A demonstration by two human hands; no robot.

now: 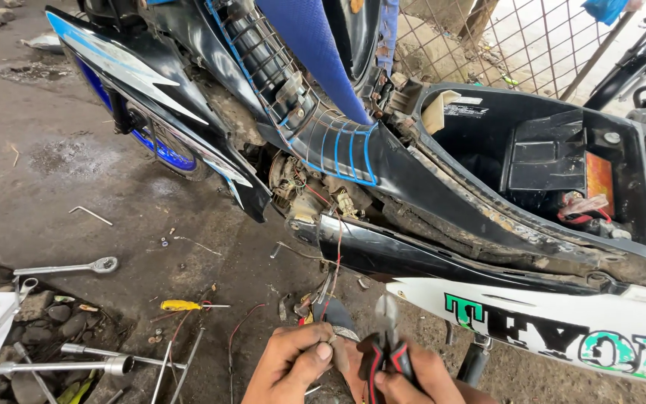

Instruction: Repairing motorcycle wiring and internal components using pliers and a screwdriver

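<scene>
Pliers [387,340] with red-black handles are gripped by the closed fingers of the right hand [413,378]. Wires [329,310] are pinched by the left hand [291,364] fingers, just beside. A green-lettered white panel [562,329] is seen right of the fingers.

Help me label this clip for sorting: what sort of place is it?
Most likely an informal, open-air motorbike repair spot. A partly stripped motorbike with wiring exposed stands on a dirty concrete floor, and a spanner and screwdriver lie loose on it.
</scene>
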